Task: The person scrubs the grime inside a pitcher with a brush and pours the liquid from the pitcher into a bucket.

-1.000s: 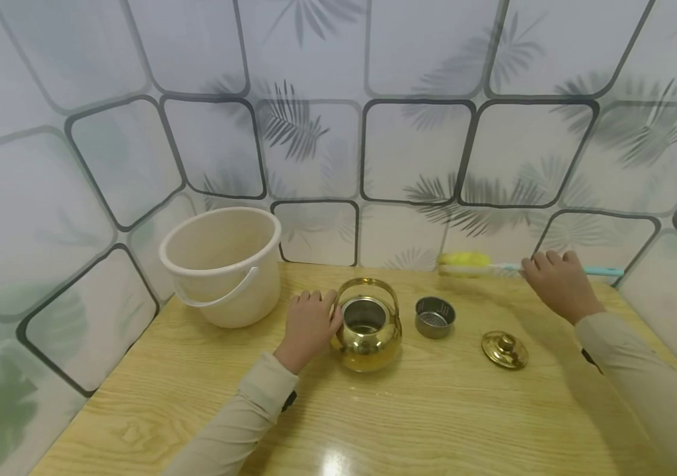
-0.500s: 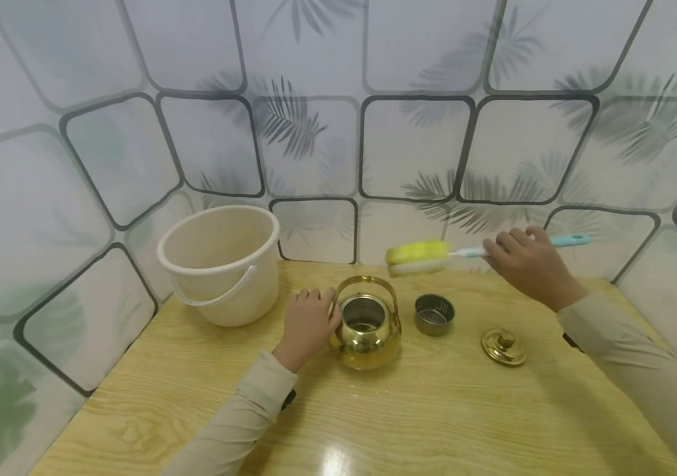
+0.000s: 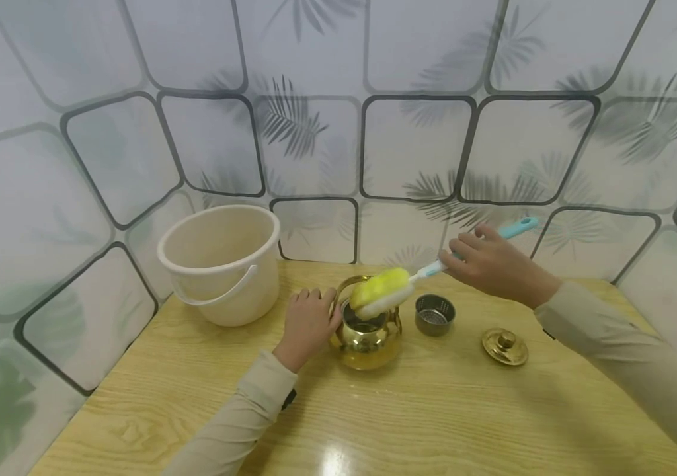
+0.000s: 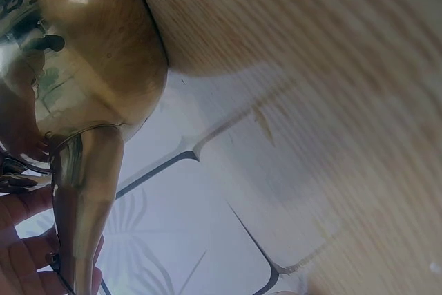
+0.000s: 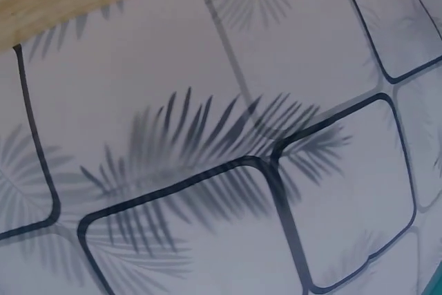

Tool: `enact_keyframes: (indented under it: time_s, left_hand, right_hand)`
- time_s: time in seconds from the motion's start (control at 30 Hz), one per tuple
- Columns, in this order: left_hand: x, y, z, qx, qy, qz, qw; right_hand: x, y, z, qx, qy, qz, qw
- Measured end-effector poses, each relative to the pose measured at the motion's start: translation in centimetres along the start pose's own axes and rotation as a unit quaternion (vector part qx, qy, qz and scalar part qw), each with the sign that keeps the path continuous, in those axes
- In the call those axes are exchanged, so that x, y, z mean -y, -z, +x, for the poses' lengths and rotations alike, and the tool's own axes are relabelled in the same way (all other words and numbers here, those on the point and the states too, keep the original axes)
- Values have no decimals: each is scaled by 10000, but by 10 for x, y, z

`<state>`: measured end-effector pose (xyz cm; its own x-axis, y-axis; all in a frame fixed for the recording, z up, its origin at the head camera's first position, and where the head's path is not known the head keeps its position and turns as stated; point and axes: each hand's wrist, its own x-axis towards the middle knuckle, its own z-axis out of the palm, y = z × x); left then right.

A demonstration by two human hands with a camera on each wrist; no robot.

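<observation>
A round, polished gold-coloured metal kettle (image 3: 368,354) stands upright and lidless on the pale wood-grain bench (image 3: 434,423), nearer the far edge than the near one. The left hand (image 3: 309,324) is at its left side, and the left wrist view shows fingers wrapped round the tapering, gold-coloured spout (image 4: 86,205), grasping it. The right hand (image 3: 481,259) grasps the light-blue and white handle of a long brush (image 3: 430,269), its fingers closed round the grip and the blue end sticking out beyond them. The brush slants down to the left, and its thick yellow and white head (image 3: 382,291) lies over the kettle's mouth, partly covering the opening and the arched gold-coloured carrying handle (image 3: 348,284); whether it touches the rim cannot be told. Just right of the kettle sits a small, round, grey metal strainer cup (image 3: 434,328) with a perforated base. Farther right, toward the bench's right edge, lies a round, domed gold-coloured lid (image 3: 505,350), knob upward. A large cream plastic bucket (image 3: 258,294) stands upright in the far left corner, its carrying loop hanging down the front. Both arms wear beige sleeves (image 3: 249,396). Behind the far edge rises a pale wall covering (image 3: 416,152) with dark rounded outlines and grey leaf prints.
</observation>
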<state>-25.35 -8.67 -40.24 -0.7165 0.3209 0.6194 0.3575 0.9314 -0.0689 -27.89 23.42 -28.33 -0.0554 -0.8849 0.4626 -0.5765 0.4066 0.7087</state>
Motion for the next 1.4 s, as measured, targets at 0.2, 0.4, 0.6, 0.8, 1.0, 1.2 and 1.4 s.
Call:
enact_keyframes:
  time_s: [0.2,0.4,0.6,0.8,1.0,1.2,1.4]
  left_hand:
    - [0,1,0,43,35,-10,10000]
    - [0,0,-1,88,71,-62,9999]
    - [0,1,-1,127,88,-67,9999]
    - [-1,4,1,104,75,-85,9999]
    - [0,3,4,119,69,-138,9998]
    - [0,4,2,273,131,-106,9995]
    - [-1,4,1,429,173,-32,9989]
  right_hand:
    - [-3,5,23,656,572,-101,9962]
    - [-2,7,48,1134,917,-287,9889]
    - [7,0,74,1358,1278,-486,9813]
    - [17,-14,89,1505,1399,-375,9779]
    - [26,-23,95,1777,1409,-329,9734]
    - [33,-24,99,1807,1423,-303,9727]
    - [38,-21,103,1810,1422,-142,9730]
